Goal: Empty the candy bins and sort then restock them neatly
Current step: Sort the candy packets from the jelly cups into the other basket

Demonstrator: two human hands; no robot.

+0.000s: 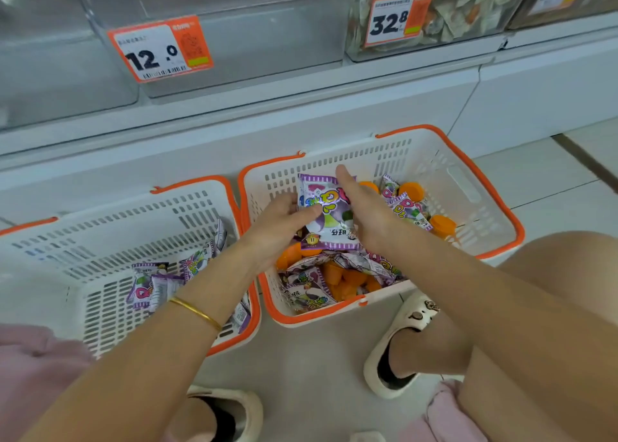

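Purple candy packets (157,284) lie in the left white basket (110,227), which has an orange rim. Left hand (281,231) pinches 1 purple packet (329,217) at its left edge, with the thumb on the front. This packet is held over the right basket (434,164). Right hand (368,217) rests against its right side, fingers straight and pressed together; its thumb is hidden. Under them, more packets (307,291) are mixed with orange jelly cups (411,191).
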